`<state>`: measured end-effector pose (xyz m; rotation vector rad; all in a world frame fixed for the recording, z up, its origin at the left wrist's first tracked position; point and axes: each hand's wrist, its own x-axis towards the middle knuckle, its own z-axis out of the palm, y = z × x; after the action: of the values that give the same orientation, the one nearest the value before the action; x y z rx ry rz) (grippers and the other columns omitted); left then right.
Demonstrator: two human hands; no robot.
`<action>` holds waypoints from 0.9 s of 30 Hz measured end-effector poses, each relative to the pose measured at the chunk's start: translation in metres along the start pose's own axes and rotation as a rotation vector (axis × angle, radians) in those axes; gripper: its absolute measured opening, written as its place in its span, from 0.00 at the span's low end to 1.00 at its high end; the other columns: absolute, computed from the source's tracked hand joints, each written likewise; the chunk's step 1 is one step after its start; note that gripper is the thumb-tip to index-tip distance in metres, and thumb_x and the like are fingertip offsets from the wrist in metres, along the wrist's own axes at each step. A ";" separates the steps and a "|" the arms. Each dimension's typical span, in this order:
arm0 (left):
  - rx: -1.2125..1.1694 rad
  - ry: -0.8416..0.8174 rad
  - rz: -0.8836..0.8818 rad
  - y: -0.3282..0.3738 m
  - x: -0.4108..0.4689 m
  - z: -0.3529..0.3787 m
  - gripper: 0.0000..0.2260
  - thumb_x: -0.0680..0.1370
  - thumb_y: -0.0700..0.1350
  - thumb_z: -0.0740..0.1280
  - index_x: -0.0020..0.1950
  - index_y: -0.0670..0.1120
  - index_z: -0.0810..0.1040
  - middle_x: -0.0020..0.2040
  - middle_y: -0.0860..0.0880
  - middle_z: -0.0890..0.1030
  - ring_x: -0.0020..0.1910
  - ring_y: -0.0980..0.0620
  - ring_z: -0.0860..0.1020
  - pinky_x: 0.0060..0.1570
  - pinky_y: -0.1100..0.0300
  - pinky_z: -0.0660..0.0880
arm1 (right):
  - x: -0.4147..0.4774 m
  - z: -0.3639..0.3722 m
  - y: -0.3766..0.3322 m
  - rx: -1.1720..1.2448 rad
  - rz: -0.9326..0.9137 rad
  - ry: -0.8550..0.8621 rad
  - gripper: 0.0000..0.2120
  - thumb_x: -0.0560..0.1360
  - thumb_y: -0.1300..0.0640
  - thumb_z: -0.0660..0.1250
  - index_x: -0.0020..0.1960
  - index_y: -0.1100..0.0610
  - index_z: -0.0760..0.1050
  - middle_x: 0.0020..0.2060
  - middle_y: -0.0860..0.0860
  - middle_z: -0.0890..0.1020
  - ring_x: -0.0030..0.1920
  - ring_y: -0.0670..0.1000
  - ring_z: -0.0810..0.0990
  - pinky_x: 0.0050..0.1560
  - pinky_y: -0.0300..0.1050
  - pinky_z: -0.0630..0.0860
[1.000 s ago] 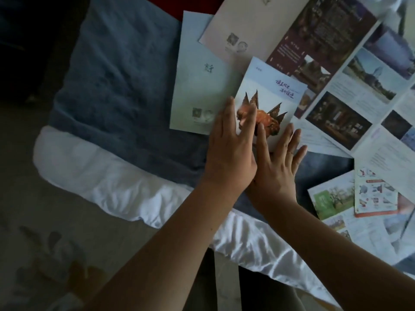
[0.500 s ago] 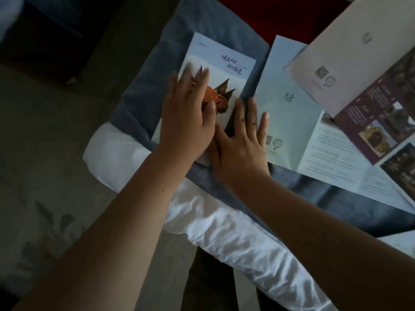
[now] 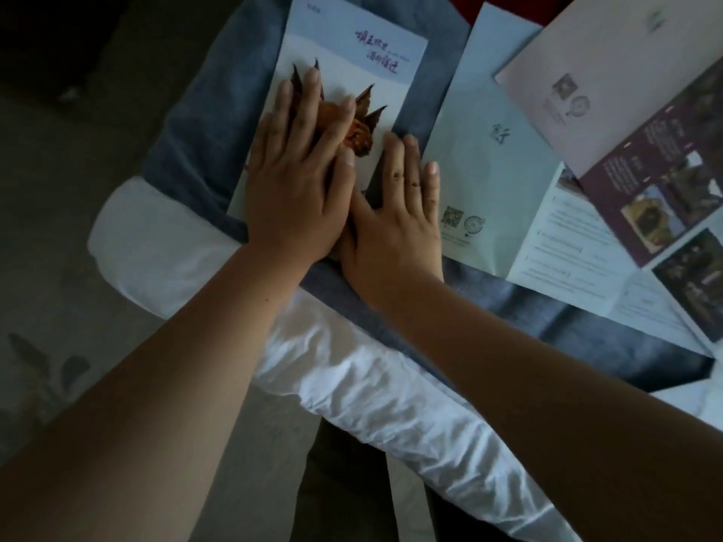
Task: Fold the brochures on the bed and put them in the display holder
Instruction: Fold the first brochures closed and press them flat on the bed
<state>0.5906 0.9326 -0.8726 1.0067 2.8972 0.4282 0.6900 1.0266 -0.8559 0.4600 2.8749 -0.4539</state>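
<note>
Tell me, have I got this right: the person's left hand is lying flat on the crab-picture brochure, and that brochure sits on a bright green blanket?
Not quite. The head view shows the left hand flat on the crab-picture brochure, but the brochure sits on a blue-grey blanket, not a bright green one.

No text is legible; the white brochure [image 3: 344, 88] bears blurred purple calligraphy [image 3: 376, 52].
</note>
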 end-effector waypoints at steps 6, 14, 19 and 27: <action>0.009 -0.055 -0.104 0.018 0.001 -0.007 0.25 0.88 0.57 0.46 0.83 0.52 0.61 0.84 0.43 0.55 0.83 0.40 0.52 0.81 0.42 0.50 | -0.021 -0.016 0.043 0.035 -0.036 0.157 0.25 0.84 0.50 0.56 0.79 0.56 0.67 0.80 0.57 0.63 0.82 0.59 0.55 0.81 0.57 0.42; -0.036 -0.130 0.068 0.137 -0.002 0.009 0.26 0.86 0.57 0.53 0.84 0.50 0.60 0.84 0.42 0.56 0.82 0.33 0.52 0.80 0.37 0.51 | -0.101 -0.042 0.176 0.051 0.180 0.165 0.27 0.84 0.48 0.56 0.81 0.55 0.63 0.82 0.57 0.58 0.82 0.61 0.52 0.81 0.63 0.49; -0.005 -0.188 0.185 0.218 0.008 0.032 0.27 0.86 0.58 0.52 0.84 0.53 0.55 0.85 0.41 0.50 0.83 0.34 0.46 0.79 0.39 0.41 | -0.167 -0.054 0.250 -0.025 0.382 0.041 0.32 0.83 0.34 0.52 0.83 0.45 0.53 0.83 0.50 0.52 0.83 0.62 0.47 0.80 0.66 0.44; 0.069 -0.327 0.314 0.289 -0.029 0.052 0.29 0.85 0.63 0.50 0.85 0.56 0.51 0.85 0.41 0.44 0.83 0.38 0.43 0.79 0.41 0.39 | -0.253 -0.049 0.279 0.021 0.377 -0.047 0.29 0.84 0.36 0.47 0.83 0.41 0.50 0.83 0.46 0.48 0.83 0.59 0.40 0.80 0.62 0.37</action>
<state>0.7945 1.1446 -0.8445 1.4007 2.4876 0.1547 1.0120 1.2264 -0.8253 0.9559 2.6514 -0.4213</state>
